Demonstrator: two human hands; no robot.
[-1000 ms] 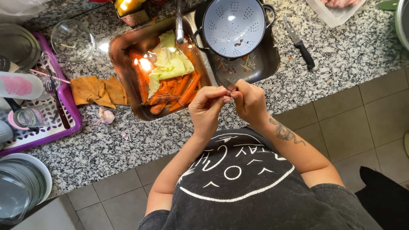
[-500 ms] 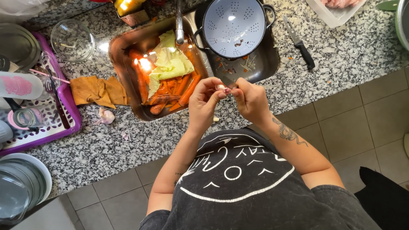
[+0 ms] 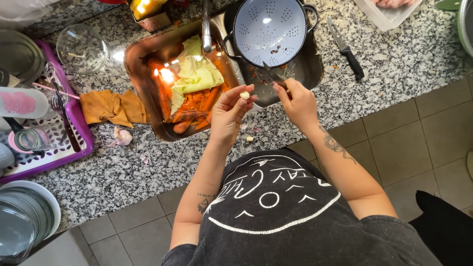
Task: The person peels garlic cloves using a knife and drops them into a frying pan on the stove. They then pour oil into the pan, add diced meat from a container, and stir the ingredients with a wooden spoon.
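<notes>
A: Report, near to far. What's in hand?

B: I see the left hand pinching a small pale peeled garlic clove at the fingertips, held up over the counter edge, prob. so scraps drop clear. Right hand is closed round a small dark-handled paring knife, blade pointing toward the sink, away from the body.

A: Around them?

B: On the speckled grey granite countertop: bits of garlic skin just below the hands, a partial garlic bulb to the left. Beyond, a steel sink basin holds carrots and cabbage leaves, under the tap for rinsing, I'd judge. A pale blue enamel colander sits in the next basin; a second black-handled knife lies apart.
</notes>
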